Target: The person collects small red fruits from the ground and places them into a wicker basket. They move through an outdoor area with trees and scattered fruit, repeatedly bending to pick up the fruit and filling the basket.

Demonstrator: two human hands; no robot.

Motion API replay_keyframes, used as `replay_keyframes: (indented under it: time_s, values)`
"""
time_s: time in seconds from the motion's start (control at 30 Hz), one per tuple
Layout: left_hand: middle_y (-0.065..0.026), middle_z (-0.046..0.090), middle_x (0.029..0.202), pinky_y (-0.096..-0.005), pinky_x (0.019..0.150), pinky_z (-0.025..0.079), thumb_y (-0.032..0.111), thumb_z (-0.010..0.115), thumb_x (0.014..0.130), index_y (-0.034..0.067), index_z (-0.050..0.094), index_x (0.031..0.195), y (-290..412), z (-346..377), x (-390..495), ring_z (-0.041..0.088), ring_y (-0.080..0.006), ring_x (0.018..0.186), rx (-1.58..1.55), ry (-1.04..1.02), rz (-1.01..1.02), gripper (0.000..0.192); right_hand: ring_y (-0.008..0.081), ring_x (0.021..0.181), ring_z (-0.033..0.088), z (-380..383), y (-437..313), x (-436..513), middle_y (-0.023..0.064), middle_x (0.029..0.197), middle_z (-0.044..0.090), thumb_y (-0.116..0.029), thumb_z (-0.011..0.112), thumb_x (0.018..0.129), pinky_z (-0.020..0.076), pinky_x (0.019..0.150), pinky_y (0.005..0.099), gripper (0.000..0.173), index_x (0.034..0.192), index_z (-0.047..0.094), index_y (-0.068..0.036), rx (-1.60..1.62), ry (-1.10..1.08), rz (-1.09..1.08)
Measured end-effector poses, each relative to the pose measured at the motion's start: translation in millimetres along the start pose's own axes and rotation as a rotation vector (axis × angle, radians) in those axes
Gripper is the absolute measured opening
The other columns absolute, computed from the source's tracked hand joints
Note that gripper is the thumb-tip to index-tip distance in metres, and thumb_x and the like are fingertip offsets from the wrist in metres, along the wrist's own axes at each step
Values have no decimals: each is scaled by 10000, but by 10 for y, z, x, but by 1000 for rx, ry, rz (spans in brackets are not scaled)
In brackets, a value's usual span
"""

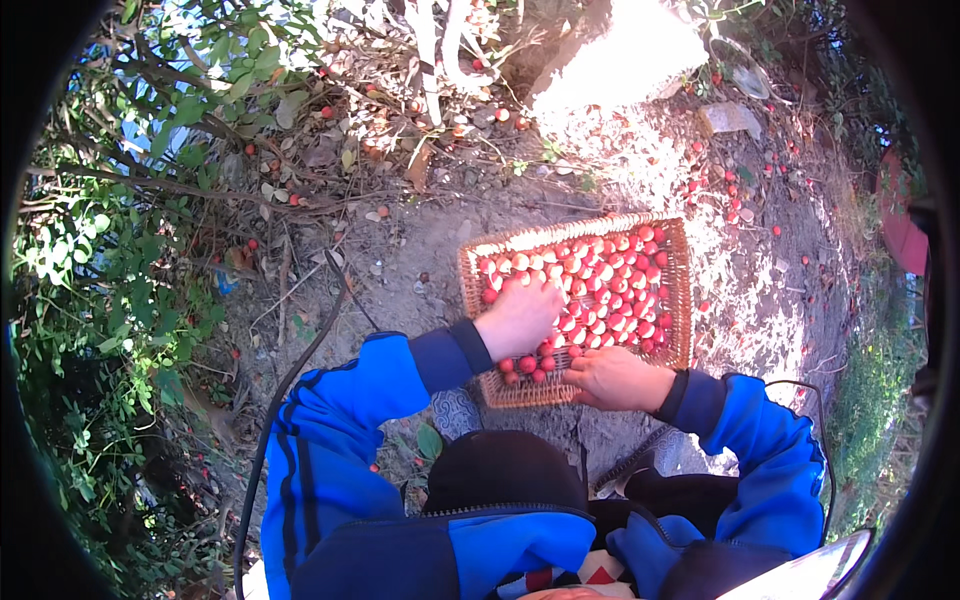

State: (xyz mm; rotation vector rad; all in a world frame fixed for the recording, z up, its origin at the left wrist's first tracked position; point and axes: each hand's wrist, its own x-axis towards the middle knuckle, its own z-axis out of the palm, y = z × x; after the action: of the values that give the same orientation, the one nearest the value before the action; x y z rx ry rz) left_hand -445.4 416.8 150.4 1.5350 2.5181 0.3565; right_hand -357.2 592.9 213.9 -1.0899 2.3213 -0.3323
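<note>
On the ground before me stands a rectangular wicker basket (681,292), turned slightly askew. Many small round red fruits (619,285) cover much of its bottom, and a few (528,364) lie in the near left corner, where bare weave shows. My left hand (523,316) reaches over the left side of the basket, fingers bent down among the fruits; its fingertips are hidden in glare. My right hand (621,379) is at the near side, over the rim, with its fingers pointing left beside the nearest fruits. Whether either hand grips a fruit cannot be made out.
Leafy branches (142,300) crowd the left, and pale stems (427,60) rise at the back. A large sunlit rock (622,60) and a smaller stone (730,118) lie beyond the basket. Loose red fruits (732,204) dot the soil. A dark cable (296,367) loops beside my left arm.
</note>
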Motion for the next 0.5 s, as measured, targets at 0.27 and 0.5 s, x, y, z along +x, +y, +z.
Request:
replay_keyframes:
  time_s: [0.27, 0.5]
  values:
    - [-72, 596, 781, -374, 550, 477, 188, 595, 725, 56, 607, 766, -304, -268, 767, 606, -250, 696, -90, 322, 33, 138, 281, 776, 622, -1006, 21, 599, 112, 769, 601, -304, 553, 863, 505, 645, 379, 251, 905, 613, -65, 559, 956, 85]
    - [-48, 655, 745, -392, 604, 503, 173, 558, 715, 129, 642, 689, 465, -42, 1618, 646, -239, 742, -219, 405, 137, 99, 296, 826, 610, -1134, -735, 979, 137, 845, 594, -321, 536, 876, 494, 694, 394, 295, 997, 562, -53, 290, 590, -351]
